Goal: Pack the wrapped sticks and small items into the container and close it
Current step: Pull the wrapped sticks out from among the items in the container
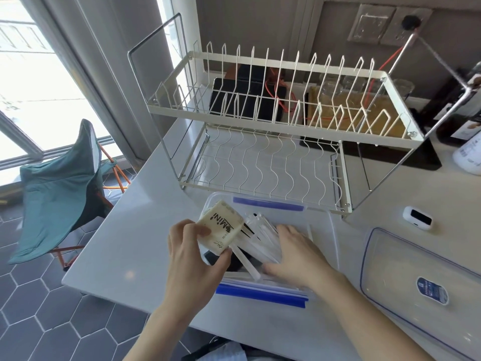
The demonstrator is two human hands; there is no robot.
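A clear plastic container (322,227) with blue latches stands on the white counter in front of me. Several wrapped white sticks (263,235) lie inside it, one poking out toward me. My left hand (192,259) holds a small cream tissue pack (221,230) printed "Mini" over the container's left end. My right hand (296,256) lies flat, palm down, on the sticks inside the container, fingers spread. The container's clear lid (406,277), with a blue-and-white oval label, rests on the counter to the right.
A white two-tier wire dish rack (273,121) stands right behind the container. A small white device (417,219) lies at the right, with bottles (468,131) further back. The counter's left edge drops to a tiled floor with a teal folding chair (59,188).
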